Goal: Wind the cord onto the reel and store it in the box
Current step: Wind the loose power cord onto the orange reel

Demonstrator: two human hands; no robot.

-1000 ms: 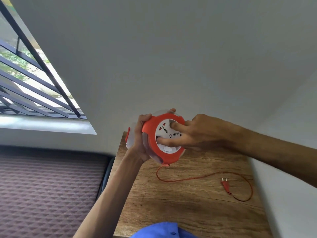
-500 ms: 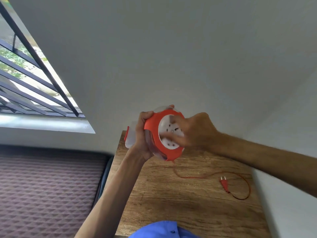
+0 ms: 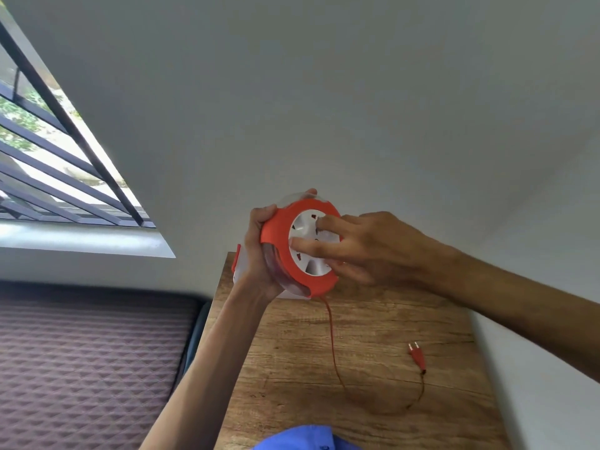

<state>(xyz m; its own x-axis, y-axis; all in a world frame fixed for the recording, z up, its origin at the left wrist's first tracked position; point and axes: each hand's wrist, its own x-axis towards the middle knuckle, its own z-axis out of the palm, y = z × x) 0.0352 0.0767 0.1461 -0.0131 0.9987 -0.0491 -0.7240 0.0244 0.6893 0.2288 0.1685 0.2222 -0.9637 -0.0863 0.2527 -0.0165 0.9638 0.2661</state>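
Note:
An orange and white cord reel (image 3: 279, 245) is held up above the wooden table (image 3: 292, 352). My left hand (image 3: 259, 251) grips its rim and clear body from the left. My right hand (image 3: 354, 245) presses two fingers on the white socket face in the middle of the reel. A thin orange cord (image 3: 332, 345) drops from the reel's bottom edge, loops over the table and ends in a red two-pin plug (image 3: 417, 354) lying at the right. A translucent box with a red clip (image 3: 237, 261) shows partly behind my left hand.
The table stands in a corner between white walls. A patterned mattress (image 3: 81, 368) lies lower to the left. A barred window (image 3: 58, 151) is at the upper left. A blue cap brim (image 3: 292, 438) shows at the bottom edge.
The white centre of the reel has turned under my right fingers. The loose cord on the table has shortened and now hangs straighter, and the plug has slid slightly towards the reel.

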